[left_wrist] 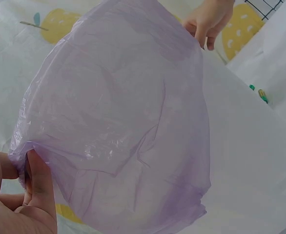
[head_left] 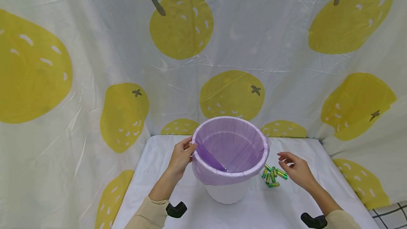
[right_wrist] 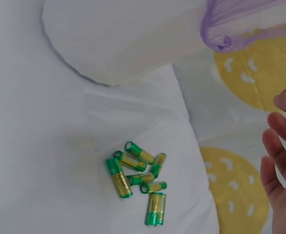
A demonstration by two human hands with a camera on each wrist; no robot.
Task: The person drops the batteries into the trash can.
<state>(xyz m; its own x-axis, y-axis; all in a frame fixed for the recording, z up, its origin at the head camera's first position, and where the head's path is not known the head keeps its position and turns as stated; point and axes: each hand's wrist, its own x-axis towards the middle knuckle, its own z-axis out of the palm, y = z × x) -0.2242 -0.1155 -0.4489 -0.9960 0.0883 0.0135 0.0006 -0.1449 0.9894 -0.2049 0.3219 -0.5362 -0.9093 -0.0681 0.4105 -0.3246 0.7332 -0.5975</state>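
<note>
Left hand (head_left: pixel 182 156) pinches liner (head_left: pixel 229 144) | right hand (head_left: pixel 295 168) relaxed, empty | seven batteries (right_wrist: pixel 138 179)

1. White bin (head_left: pixel 227 193) standing upright near the middle of the white worktop (head_left: pixel 152 172), mouth facing up.
2. Translucent purple liner bag (head_left: pixel 229 148) lining the bin, its edge folding over the rim and hanging down outside as a wrinkled band; being pinched at the rim's left side by the left hand (head_left: pixel 181 157).
3. Green-and-gold batteries (head_left: pixel 272 176) lying loose in a small heap on the worktop just right of the bin's base, pointing different ways, some touching each other; sitting just beside the right hand (head_left: pixel 297 169), not touching it.
</note>
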